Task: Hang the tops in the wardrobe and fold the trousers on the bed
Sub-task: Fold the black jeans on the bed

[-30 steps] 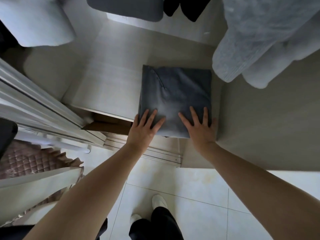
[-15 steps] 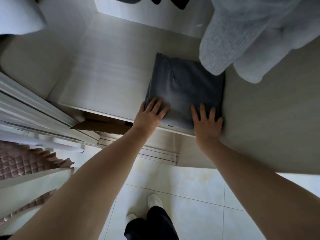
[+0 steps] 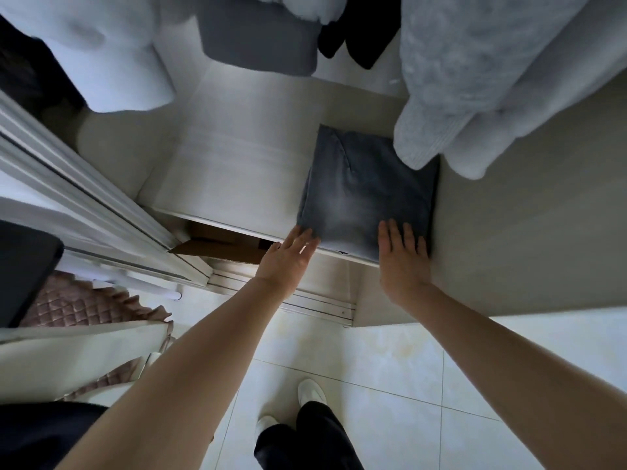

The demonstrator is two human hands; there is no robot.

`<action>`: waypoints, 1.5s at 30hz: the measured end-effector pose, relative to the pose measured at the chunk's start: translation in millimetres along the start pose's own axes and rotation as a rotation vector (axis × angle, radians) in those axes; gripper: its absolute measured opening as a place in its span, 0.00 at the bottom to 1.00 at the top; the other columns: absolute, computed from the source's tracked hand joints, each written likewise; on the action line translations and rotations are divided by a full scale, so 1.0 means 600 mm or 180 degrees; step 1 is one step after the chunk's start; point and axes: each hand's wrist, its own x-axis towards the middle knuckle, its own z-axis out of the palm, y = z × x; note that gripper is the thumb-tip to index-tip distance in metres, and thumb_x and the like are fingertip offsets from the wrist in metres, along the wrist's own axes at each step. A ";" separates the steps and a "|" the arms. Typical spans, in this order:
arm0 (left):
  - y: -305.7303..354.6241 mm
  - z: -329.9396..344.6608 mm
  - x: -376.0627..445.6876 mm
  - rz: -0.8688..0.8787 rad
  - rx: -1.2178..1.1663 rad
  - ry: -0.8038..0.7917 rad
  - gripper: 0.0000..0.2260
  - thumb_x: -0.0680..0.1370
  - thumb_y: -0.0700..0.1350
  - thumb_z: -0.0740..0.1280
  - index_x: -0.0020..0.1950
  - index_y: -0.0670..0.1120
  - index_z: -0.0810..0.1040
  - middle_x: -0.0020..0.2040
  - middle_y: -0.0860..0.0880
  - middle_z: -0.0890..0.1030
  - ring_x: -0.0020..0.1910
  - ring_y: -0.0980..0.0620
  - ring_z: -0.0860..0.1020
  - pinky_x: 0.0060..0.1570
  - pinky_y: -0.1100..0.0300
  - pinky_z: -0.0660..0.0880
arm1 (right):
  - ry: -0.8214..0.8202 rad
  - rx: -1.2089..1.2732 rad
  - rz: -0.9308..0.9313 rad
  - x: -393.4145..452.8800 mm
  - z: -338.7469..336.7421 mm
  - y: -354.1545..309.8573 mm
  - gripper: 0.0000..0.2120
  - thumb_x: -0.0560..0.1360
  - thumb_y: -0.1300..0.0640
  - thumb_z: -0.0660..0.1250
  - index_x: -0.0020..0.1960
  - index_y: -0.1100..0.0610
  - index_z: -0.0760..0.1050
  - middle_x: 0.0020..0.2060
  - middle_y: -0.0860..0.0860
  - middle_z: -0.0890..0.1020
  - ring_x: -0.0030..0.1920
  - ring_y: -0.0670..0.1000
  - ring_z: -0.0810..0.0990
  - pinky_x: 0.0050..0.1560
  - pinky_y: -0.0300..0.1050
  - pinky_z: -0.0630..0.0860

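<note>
Nearest, the two hands reach down over the tiled floor (image 3: 390, 361) to the wardrobe shelf (image 3: 230, 178). The left hand (image 3: 286, 257) has its fingers straight, their tips at the near left corner of the folded trousers (image 3: 368, 195); motion blur hides whether they quite touch. The right hand (image 3: 402, 254) lies flat on the near right edge, fingers extended — neither grip is curled round the cloth.

The trousers sit at the shelf's right end, against the wardrobe's side wall, their near edge overhanging the shelf lip slightly. That overhang is my main worry: lifting the hands carelessly could drag the bundle forward, so it slumps off or unfolds.

Inside the wardrobe, pale fleecy tops (image 3: 492, 79) hang above, one sleeve dangling over the trousers' far corner — it could snag. Further back hang a grey garment (image 3: 258, 39) and something dark (image 3: 359, 32).
</note>
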 end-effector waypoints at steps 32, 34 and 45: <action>-0.021 -0.161 -0.919 -0.5148 -0.2777 0.0929 0.28 0.79 0.66 0.51 0.61 0.48 0.77 0.58 0.42 0.79 0.59 0.39 0.75 0.56 0.49 0.70 | 0.0865 0.0688 -0.3222 -0.444 -0.432 -0.520 0.22 0.81 0.45 0.52 0.62 0.59 0.74 0.58 0.56 0.78 0.59 0.57 0.74 0.62 0.52 0.71; -0.039 -0.154 -0.928 -0.5303 -0.3159 0.0779 0.28 0.77 0.66 0.54 0.64 0.47 0.77 0.61 0.42 0.78 0.60 0.39 0.74 0.59 0.49 0.70 | 0.0526 0.0342 -0.2922 -0.431 -0.444 -0.550 0.26 0.80 0.40 0.49 0.56 0.59 0.74 0.53 0.57 0.79 0.56 0.60 0.75 0.59 0.54 0.71; -0.112 -0.155 -0.926 -0.5257 -0.3836 0.0951 0.23 0.74 0.43 0.73 0.67 0.42 0.74 0.60 0.43 0.78 0.59 0.42 0.76 0.56 0.54 0.73 | -0.0439 0.0286 -0.2593 -0.415 -0.459 -0.605 0.07 0.75 0.55 0.57 0.42 0.56 0.70 0.35 0.50 0.72 0.43 0.56 0.76 0.54 0.51 0.73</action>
